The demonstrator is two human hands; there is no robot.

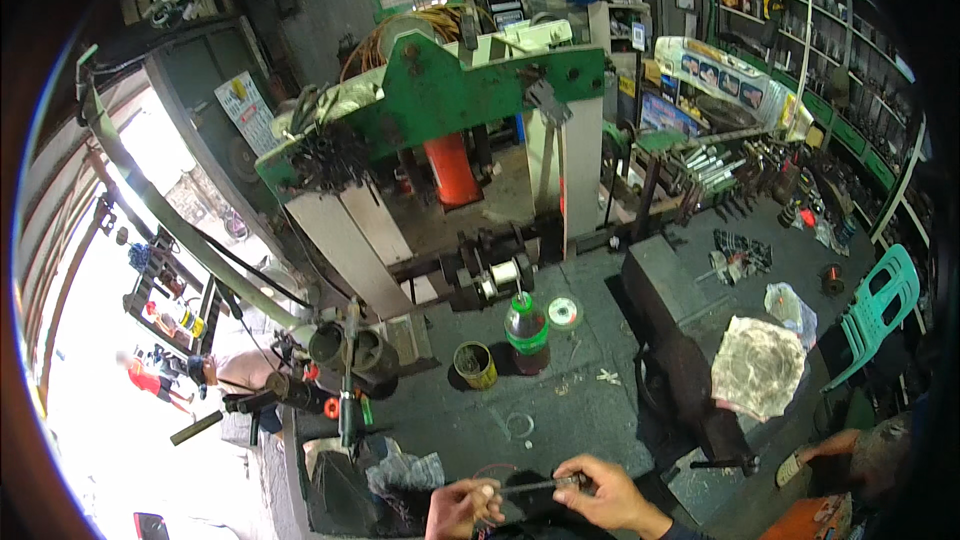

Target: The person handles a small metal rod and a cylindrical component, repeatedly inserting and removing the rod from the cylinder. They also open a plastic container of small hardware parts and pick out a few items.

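My left hand point(465, 508) and my right hand point(607, 498) are both closed at the lower edge, over the near side of the dark workbench point(590, 390). A thin, dark metal rod point(527, 487) spans the gap between them. My right fingers pinch its right end, while the left fingertips close on its left end. Its exact kind is too small to make out. Left of my left hand lies a crumpled clear plastic bag point(405, 475). Farther back are a white ring point(520, 426), a yellow tin point(475, 365) and a green-capped bottle point(526, 325).
A green press frame point(430, 90) with a red cylinder point(452, 170) rises at the back. To the right stands a bench vise point(690, 380) with a stained cloth point(758, 368) beside it. Another person's hand point(832, 445) and a teal chair point(880, 305) are at far right.
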